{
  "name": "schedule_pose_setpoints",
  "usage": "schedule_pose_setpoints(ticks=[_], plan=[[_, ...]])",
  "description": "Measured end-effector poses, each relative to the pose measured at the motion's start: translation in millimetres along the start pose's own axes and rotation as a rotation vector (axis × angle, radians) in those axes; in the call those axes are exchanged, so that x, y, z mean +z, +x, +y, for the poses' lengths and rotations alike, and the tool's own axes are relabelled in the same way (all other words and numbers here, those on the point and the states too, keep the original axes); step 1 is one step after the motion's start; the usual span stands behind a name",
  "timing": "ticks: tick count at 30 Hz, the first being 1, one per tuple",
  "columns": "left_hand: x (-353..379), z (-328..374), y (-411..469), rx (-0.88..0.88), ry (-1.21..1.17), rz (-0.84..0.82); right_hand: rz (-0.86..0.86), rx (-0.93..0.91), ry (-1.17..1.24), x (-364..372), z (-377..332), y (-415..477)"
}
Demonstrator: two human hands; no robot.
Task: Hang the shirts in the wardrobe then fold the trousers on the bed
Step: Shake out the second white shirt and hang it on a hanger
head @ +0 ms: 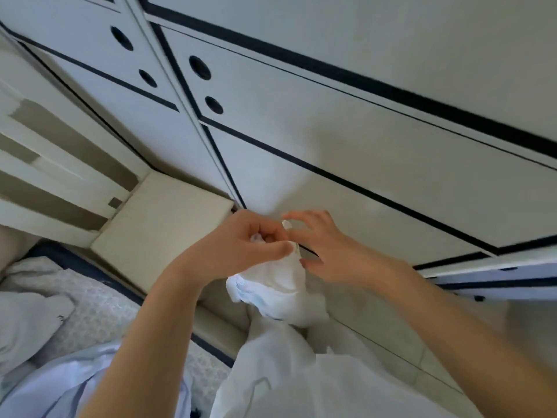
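Note:
A white shirt [280, 342] hangs from my hands in front of the wardrobe [331, 131]. My left hand [241, 245] grips the shirt's bunched top, fingers curled round the cloth. My right hand [319, 245] is beside it, thumb and fingers spread and curved around the same bunched part, touching the cloth's edge. Whether a hanger is inside the cloth is hidden. Another pale shirt [60, 384] lies on the bed [99, 306] at the lower left.
The wardrobe doors are white with dark trim and round holes [199, 67]. One door or drawer front [494, 276] stands ajar at the right. A cream bedside unit [159, 218] stands left of the wardrobe. A white garment [27, 324] lies on the bed.

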State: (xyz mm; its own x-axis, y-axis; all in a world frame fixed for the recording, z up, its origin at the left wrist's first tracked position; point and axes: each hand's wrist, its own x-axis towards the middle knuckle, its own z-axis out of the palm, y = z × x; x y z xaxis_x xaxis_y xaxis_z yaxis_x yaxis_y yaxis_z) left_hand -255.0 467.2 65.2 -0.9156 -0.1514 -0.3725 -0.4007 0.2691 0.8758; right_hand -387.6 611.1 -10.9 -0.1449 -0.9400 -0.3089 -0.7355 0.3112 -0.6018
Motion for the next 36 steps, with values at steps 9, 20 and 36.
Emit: schedule_pose_setpoints(ticks=[9, 20, 36], plan=[[65, 44, 57, -0.022, 0.073, 0.005, 0.143, 0.439, 0.041, -14, 65, -114], [95, 58, 124, 0.048, 0.274, -0.108, 0.555, 0.912, 0.031, 2, 103, -205], [211, 91, 156, 0.2, 0.68, -0.083, 0.863, 1.089, 0.111, 12, 130, -337]])
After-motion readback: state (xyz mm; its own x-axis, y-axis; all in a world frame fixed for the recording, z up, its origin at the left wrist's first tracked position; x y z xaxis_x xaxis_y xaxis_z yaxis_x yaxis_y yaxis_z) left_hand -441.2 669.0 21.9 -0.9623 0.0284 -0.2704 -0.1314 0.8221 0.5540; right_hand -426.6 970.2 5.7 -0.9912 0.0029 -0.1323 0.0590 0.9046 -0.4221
